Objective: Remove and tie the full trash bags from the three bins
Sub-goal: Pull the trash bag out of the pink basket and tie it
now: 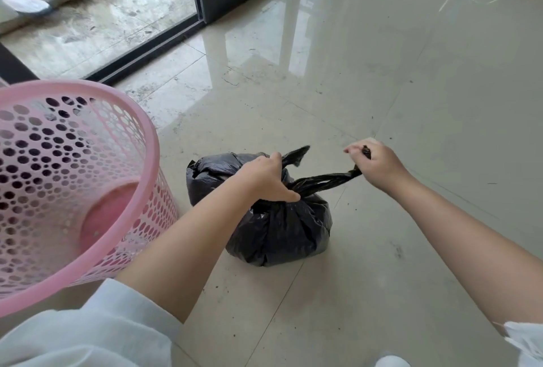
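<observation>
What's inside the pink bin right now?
The pink bin shows only its bare pink bottom, no liner or trash. Its near wall hides part of the inside. The black bag sits on the floor beside it.

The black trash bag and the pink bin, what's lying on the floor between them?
Nothing lies there. In the head view, only a narrow strip of bare tile floor separates the black trash bag from the pink bin; the left forearm crosses above it.

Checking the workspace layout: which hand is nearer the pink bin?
Left. The left hand holds the black bag beside the pink bin; the right hand pulls farther off.
</observation>
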### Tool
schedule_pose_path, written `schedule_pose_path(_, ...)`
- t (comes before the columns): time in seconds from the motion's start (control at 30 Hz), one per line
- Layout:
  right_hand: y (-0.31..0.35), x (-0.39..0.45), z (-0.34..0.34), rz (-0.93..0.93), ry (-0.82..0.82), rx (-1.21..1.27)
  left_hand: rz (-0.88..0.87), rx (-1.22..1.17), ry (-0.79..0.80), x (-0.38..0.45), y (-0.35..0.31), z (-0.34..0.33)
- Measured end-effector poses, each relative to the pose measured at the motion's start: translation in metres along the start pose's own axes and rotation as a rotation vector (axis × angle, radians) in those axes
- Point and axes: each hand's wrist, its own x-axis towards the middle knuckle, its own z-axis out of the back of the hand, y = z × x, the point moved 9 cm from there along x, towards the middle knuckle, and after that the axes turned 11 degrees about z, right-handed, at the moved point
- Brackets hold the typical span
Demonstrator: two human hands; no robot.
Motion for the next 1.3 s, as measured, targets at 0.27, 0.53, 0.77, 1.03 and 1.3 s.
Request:
schedule_pose_path(0.27,-0.002,-0.006,-0.022,-0.219,0.194,0.888,0.113,0.155,-0.176,0.008,0.003,-0.012)
schedule_pose_path(0.53,0.012,-0.005,-0.021,-0.125,0.208,1.215,0.225,0.145,-0.263,0.017,0.004,-0.020)
schedule_pose_path(0.77,-0.023,0.001,-0.009,-0.287,-0.048,1.244,0.245,-0.262,-0.200,0.021,0.015,-0.010)
schedule_pose_path(1.03,0.043,0.014,-0.046,0.406,0.288,-0.284,0.069,-0.885,0.276,0.010,0.009,-0.019)
schedule_pose_path(1.3,0.041,0.011,-0.043,-0.250,0.002,1.254,-0.022,-0.888,0.198,0.007,0.002,-0.009)
